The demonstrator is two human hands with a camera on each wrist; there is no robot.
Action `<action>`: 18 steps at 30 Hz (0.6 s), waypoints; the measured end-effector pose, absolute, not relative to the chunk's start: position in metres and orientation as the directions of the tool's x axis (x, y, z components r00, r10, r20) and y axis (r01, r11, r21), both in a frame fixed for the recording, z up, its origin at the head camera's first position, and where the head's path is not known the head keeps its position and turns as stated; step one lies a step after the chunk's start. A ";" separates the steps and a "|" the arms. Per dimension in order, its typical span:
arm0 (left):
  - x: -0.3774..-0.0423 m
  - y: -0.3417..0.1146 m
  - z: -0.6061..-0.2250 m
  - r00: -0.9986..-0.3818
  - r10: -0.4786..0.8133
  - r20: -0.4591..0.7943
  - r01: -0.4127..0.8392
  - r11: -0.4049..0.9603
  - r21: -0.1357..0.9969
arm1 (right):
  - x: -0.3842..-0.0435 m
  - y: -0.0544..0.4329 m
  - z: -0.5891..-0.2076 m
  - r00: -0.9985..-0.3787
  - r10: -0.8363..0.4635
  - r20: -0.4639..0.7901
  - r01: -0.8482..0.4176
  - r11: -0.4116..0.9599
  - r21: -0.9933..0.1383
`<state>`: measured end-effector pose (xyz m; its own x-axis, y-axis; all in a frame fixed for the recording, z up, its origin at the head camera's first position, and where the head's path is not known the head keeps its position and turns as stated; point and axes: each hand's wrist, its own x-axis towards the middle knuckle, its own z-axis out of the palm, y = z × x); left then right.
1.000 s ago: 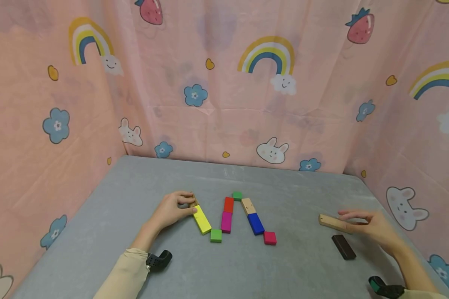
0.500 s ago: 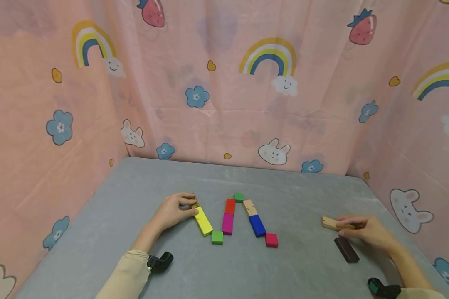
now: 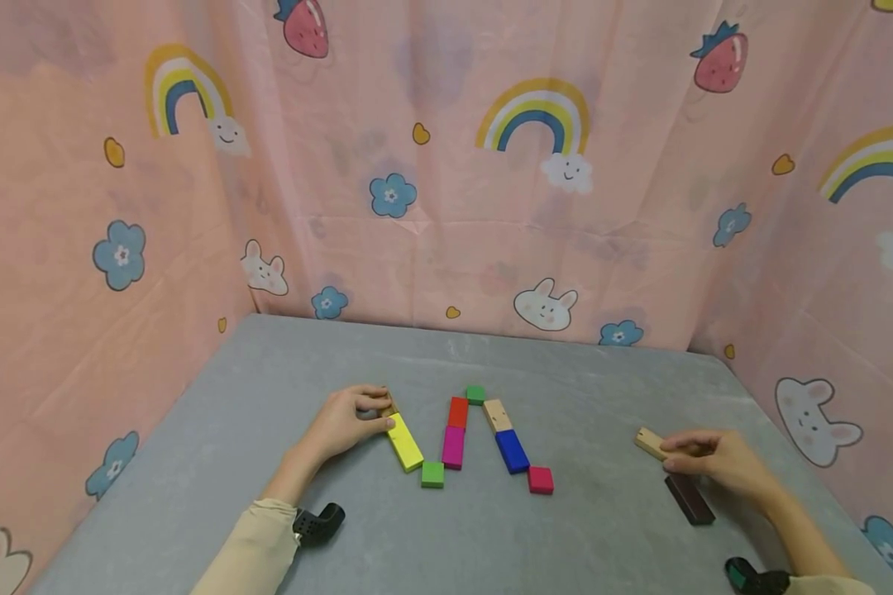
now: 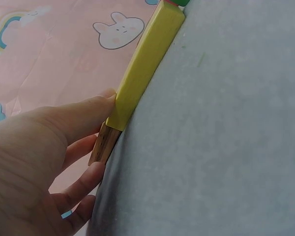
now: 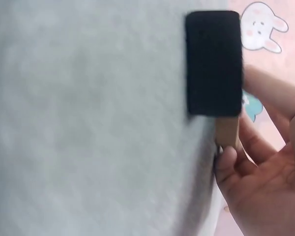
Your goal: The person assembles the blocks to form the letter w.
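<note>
At the left of the head view, my left hand (image 3: 347, 423) curls about a brown wooden block (image 4: 104, 143) that lies end to end with a yellow block (image 3: 405, 444). Its thumb touches the yellow block's side near the joint, and its fingers lie along the brown one. On the right, my right hand (image 3: 722, 464) pinches a long light wooden block (image 3: 650, 444) between thumb and fingers; the hand hides the block's right end. Just nearer lies a dark brown block (image 3: 690, 499), which partly covers the light block in the right wrist view.
From the yellow block a zigzag row runs right: a green block (image 3: 432, 474), magenta block (image 3: 453, 448), red block (image 3: 458, 411), small green block (image 3: 475, 395), pale wooden block (image 3: 496, 415), blue block (image 3: 512, 451) and crimson block (image 3: 541, 480). A pink printed curtain (image 3: 446, 240) surrounds the grey table (image 3: 588, 529).
My right hand has shifted its hold along the light wooden block and drawn slightly left, so less of the block shows. The left hand keeps its place at the yellow and brown blocks.
</note>
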<state>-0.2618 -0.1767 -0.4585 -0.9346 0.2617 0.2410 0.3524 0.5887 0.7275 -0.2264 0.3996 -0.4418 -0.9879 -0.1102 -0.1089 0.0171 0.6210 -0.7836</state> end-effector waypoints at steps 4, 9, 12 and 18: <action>-0.261 -0.177 -0.458 -0.936 0.261 0.236 0.348 0.588 0.730 | -0.231 0.408 -0.439 -0.966 -0.226 -0.122 -0.036 0.590 -0.807; -0.262 -0.177 -0.458 -0.937 0.259 0.235 0.346 0.593 0.727 | -0.238 0.423 -0.434 -0.908 -0.387 -0.159 -0.082 0.537 -0.840; -0.262 -0.178 -0.458 -0.936 0.260 0.237 0.349 0.596 0.723 | -0.242 0.430 -0.431 -0.860 -0.470 -0.197 -0.078 0.504 -0.860; -0.262 -0.177 -0.459 -0.934 0.265 0.239 0.354 0.592 0.724 | -0.251 0.437 -0.433 -0.772 -0.598 -0.215 -0.106 0.454 -0.885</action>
